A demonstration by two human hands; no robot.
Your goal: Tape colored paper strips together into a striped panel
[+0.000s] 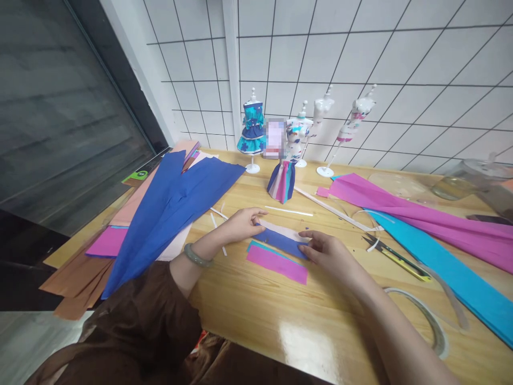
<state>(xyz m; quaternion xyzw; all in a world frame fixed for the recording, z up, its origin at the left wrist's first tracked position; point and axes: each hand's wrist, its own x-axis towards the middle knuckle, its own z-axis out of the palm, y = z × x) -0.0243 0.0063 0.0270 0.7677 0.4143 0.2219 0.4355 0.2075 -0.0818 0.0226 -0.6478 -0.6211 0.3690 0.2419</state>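
My left hand (242, 223) pinches the left end of a blue crepe paper strip (280, 241) between thumb and finger. The strip's right end is in the fingers of my right hand (323, 247). Along the blue strip's far edge shows a pale pink strip (282, 229), partly covered by it. Just nearer to me, a magenta paper strip (276, 264) lies flat on the table over a teal strip (256, 246), of which only an edge shows. A thin white strip (288, 210) lies beyond my hands.
Large folded sheets of blue paper (172, 198) cover the left side; magenta (372, 200) and turquoise paper (436, 256) lie right. A yellow-black cutter (401, 262) and a tape roll (436, 326) are near my right arm. Several mini mannequins (253, 133) and a striped skirt (282, 183) stand behind.
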